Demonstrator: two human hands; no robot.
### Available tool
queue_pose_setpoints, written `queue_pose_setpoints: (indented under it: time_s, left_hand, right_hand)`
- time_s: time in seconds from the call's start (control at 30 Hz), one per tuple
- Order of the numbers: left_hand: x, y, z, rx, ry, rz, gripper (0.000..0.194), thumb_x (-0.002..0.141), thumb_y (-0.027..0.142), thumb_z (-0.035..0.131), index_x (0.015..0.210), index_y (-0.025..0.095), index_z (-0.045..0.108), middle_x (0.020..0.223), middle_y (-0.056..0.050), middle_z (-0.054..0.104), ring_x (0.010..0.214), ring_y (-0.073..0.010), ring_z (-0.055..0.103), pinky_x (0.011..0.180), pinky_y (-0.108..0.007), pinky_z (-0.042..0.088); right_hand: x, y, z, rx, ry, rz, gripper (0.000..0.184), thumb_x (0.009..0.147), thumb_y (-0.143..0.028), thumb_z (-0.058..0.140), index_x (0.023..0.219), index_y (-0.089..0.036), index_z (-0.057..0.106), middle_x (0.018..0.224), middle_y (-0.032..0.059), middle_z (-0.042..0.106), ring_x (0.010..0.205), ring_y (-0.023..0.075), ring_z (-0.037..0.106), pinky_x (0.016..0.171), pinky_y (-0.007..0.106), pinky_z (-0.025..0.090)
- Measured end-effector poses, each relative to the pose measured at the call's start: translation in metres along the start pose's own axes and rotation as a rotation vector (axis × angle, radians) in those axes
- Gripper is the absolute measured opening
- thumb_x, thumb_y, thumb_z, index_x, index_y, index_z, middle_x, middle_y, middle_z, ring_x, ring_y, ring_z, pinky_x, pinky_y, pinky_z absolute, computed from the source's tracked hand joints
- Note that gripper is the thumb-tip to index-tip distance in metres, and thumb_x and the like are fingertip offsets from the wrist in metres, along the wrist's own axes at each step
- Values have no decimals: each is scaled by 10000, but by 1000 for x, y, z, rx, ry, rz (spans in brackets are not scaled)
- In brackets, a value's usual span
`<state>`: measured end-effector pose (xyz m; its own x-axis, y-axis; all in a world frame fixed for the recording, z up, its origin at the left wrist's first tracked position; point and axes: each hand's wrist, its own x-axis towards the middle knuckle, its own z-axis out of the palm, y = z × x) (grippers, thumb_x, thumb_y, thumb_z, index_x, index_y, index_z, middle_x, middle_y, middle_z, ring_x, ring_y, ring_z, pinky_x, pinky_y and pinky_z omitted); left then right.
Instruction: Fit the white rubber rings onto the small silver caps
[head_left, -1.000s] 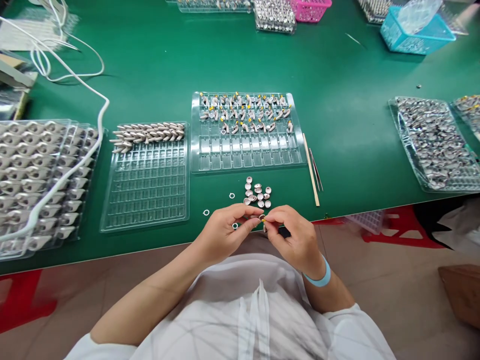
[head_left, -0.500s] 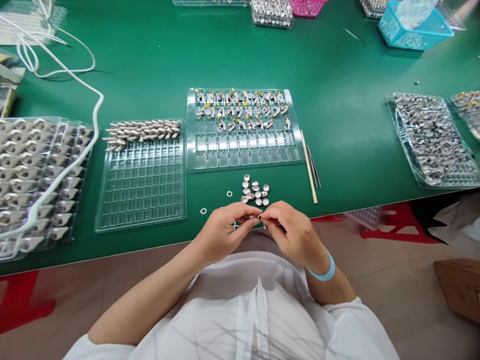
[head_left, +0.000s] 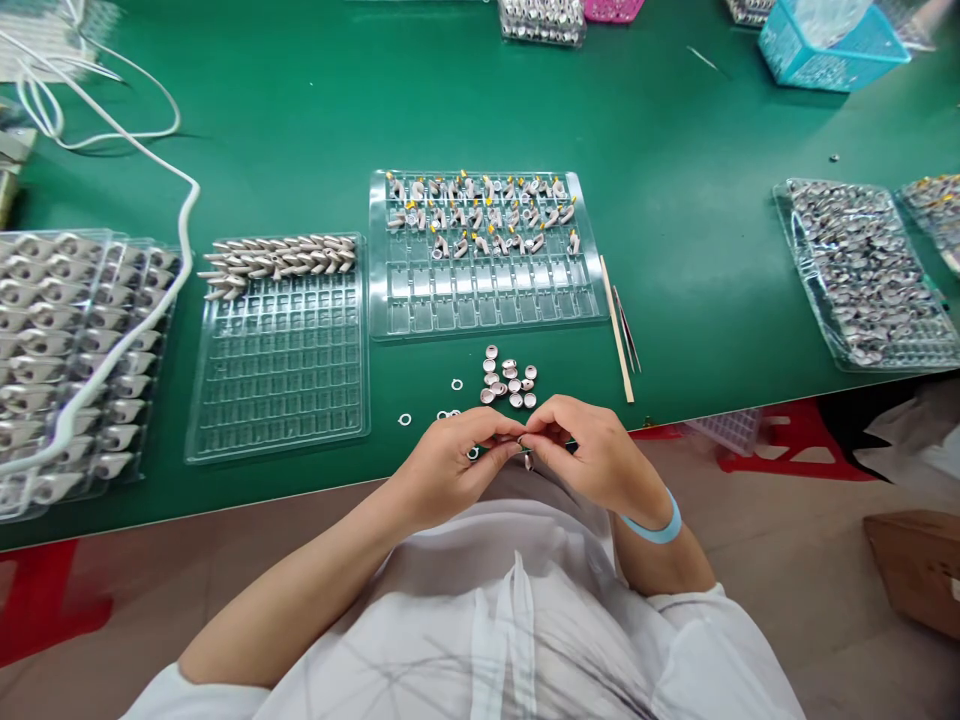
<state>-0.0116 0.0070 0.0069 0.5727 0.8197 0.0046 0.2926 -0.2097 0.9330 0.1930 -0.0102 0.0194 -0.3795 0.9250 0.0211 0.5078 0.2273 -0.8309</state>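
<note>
My left hand (head_left: pixel 466 452) and my right hand (head_left: pixel 577 448) meet at the table's front edge, fingertips pinched together. Between them is a tiny part, mostly covered by the fingers; I cannot make out its kind. A small pale piece (head_left: pixel 529 462) shows just under my right fingertips. Right beyond the hands lies a loose group of small round metal caps (head_left: pixel 514 385). Thin white rings (head_left: pixel 405 420) are scattered to the left, some partly behind my left hand. Farther back, a clear tray (head_left: pixel 487 300) carries rows of small curved grey parts with yellow tips (head_left: pixel 477 213).
Left of it stands another clear tray (head_left: pixel 281 370) with grey pointed parts (head_left: pixel 281 258). Stacked trays of larger grey parts (head_left: pixel 45 340) sit far left under a white cable (head_left: pixel 196 200). A wooden stick (head_left: pixel 616 330) and tweezers (head_left: pixel 627 330) lie right; a filled tray (head_left: pixel 870 270) is farther right.
My right hand has turned slightly, its fingers shifting at the pinch, and the small pale piece below shows more clearly. The whole view has shifted a little; the trays stay put.
</note>
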Motion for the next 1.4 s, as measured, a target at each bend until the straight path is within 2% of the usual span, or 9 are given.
queue_pose_setpoints:
  time_s: [0.17,0.33,0.47,0.67,0.9,1.0,1.13,1.27,1.4]
  left_hand:
    - [0,1,0,-63,6,-78,139,905,211,586,978,169,696,861,-37,717,772,-136,644,718,-238,493]
    - [1,0,2,-393,43,-328,186,857,314,657,940,155,707,857,-53,727,742,-157,677,718,-269,541]
    - [3,4,1,-602,109,-444,180,790,284,715,901,142,711,757,-29,714,666,-131,657,674,-246,539]
    - [6,9,1,-640,208,-494,173,725,245,738,858,134,737,746,-42,737,635,-127,656,640,-240,542]
    - [9,13,4,-626,305,-499,113,688,228,739,761,142,748,707,-35,736,584,-124,644,604,-240,557]
    - [10,12,5,-647,340,-509,97,677,208,744,748,142,750,675,-21,721,569,-114,635,588,-224,548]
    - [10,7,8,-668,370,-505,85,687,196,739,753,144,750,658,-7,703,556,-101,615,573,-208,527]
    - [12,6,12,-627,378,-508,98,688,199,730,764,143,755,678,-26,715,607,-126,631,575,-214,517]
    - [13,11,13,-576,381,-518,110,683,216,721,752,137,753,701,-41,727,629,-146,645,583,-229,526]
  right_hand:
    - [2,-4,4,4,38,59,71,901,-178,589,833,-198,594,772,0,612,653,115,545,613,249,447]
    - [5,-1,10,165,61,157,80,901,-237,606,827,-206,607,774,-2,631,669,120,576,619,243,474]
    - [0,4,17,331,157,192,63,910,-275,602,894,-215,615,797,-7,626,672,112,586,617,232,493]
    - [-18,9,31,287,335,65,30,900,-212,591,910,-220,619,818,12,626,728,141,589,655,273,501]
    - [-23,7,40,207,376,-162,191,860,-109,604,1006,-233,608,840,28,640,725,149,602,613,281,512]
    - [-22,8,40,133,411,-203,246,864,-127,618,1075,-250,590,843,28,627,691,142,588,598,280,528]
    - [-19,10,47,-89,443,-326,401,835,-228,705,1199,-265,539,893,51,608,715,160,591,615,300,548]
    - [-14,13,56,-258,476,-338,404,841,-230,700,1200,-295,525,868,41,602,708,163,596,598,291,538]
    - [-12,11,59,-235,473,-328,402,851,-140,646,1206,-280,520,910,62,654,784,185,636,660,318,566]
